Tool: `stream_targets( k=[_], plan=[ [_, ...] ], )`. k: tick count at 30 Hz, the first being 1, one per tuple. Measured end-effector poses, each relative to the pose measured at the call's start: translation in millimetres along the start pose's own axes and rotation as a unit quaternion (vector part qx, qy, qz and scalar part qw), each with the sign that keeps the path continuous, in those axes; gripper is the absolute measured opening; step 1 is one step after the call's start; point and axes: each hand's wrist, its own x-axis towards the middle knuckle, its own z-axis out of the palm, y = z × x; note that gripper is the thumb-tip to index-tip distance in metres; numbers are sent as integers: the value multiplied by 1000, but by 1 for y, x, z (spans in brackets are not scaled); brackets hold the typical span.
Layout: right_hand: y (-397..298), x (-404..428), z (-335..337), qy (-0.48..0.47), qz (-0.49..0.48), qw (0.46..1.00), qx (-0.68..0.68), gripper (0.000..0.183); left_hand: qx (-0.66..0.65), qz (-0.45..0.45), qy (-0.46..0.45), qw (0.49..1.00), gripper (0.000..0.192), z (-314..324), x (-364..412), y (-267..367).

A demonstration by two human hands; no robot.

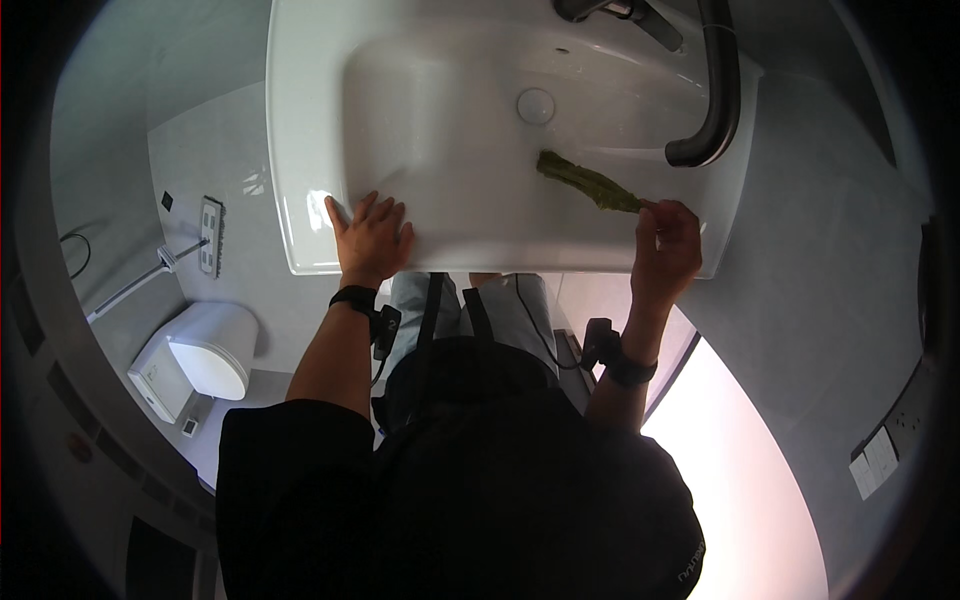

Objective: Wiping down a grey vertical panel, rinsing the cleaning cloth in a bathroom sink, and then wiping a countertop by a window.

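A white washbasin [304, 112] lies before me. My left hand [372, 244] is spread on the basin's front left part, with the thumb on the rim and the fingers over the inner edge. It holds nothing. Between thumb and fingertips, my right hand [667, 244] pinches one end of a narrow, dark green strip [589, 184] near the front right. The strip's free end points toward the round drain cover [535, 106]. Whether it is cloth or a leaf, I cannot tell.
A dark curved spout [724, 97] reaches over the basin's right side, with a lever handle [656, 26] at the back. To the left stand a white toilet [214, 352] and a flat mop [212, 236]. Cabled devices [386, 330] sit on both wrists.
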Motion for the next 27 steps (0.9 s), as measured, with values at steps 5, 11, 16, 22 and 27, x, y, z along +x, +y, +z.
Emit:
stream_targets(
  k=[5,11,16,22,27],
  plan=[
    [21,-9,10,0,47,999,14,15,-3,-1,-5,1000,28,-3,-1,0],
    [37,-53,52,-81,112,989,49,12,8,-4,-27,1000,28,-4,0,2],
    [36,-68,149,-20,218,956,193,28,29,-14,-60,998,30,-5,2,0],
    [52,-14,239,-57,240,969,-27,67,34,-11,-66,997,31,-3,6,3],
    [36,15,250,-90,349,931,-50,82,20,-8,-52,998,32,0,2,0]
  ],
)
